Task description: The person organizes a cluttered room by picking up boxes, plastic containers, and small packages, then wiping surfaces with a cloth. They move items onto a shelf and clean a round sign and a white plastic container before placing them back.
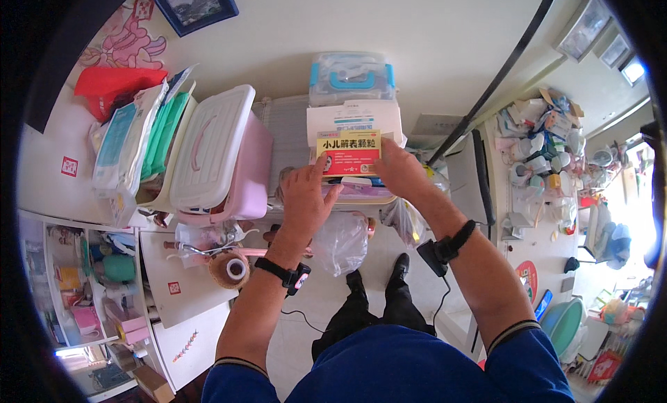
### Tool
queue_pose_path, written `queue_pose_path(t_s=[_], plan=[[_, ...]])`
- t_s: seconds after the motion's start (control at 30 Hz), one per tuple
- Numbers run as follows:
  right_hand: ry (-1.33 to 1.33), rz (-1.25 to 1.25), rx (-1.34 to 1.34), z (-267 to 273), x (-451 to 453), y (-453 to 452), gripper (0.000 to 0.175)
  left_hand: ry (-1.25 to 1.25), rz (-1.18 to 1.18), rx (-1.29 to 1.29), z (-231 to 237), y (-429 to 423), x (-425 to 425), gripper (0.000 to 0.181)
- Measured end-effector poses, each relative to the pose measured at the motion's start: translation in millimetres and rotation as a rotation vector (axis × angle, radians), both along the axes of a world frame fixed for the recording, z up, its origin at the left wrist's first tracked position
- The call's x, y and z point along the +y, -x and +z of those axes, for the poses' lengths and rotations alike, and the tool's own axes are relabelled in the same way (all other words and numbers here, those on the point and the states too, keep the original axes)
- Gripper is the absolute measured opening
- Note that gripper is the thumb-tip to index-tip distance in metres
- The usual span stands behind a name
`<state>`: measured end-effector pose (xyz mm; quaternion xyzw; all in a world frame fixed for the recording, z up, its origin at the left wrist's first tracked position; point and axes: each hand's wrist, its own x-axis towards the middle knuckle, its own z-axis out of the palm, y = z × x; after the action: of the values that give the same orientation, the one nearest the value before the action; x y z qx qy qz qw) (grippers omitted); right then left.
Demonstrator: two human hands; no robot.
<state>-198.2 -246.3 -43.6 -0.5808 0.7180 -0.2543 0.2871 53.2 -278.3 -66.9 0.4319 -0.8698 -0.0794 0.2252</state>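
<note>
A yellow-and-red medicine box [348, 160] bearing printed writing is in front of me, tilted over a light-coloured container [386, 201] with a purple item and other small things in it. My right hand [404, 166] grips the box by its right end. At the lower left corner of the box, the index fingertip of my left hand [306, 197] overlaps its face; the thumb stands apart below. Directly behind is a white cardboard box [354, 116] with writing. Beyond it, against the wall, stands a clear plastic case [351, 69] with a blue handle.
To the left are a pink storage bin [250, 173] with a white lid and a bin of green packets [165, 137]. Plastic bags [341, 241] hang below the surface's front edge. A black pole [495, 74] slants at the right, before a cluttered white table [526, 252].
</note>
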Motion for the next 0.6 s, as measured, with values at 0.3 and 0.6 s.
queue_pose_path(t_s=[0.3, 0.6], plan=[[-0.112, 0.069, 0.203, 9, 11, -3, 0.035, -0.006, -0.035, 0.016, 4, -3, 9, 0.073], [0.04, -0.042, 0.247, -9, 18, -15, 0.036, -0.014, 0.012, 0.068, -10, -1, 7, 0.073]])
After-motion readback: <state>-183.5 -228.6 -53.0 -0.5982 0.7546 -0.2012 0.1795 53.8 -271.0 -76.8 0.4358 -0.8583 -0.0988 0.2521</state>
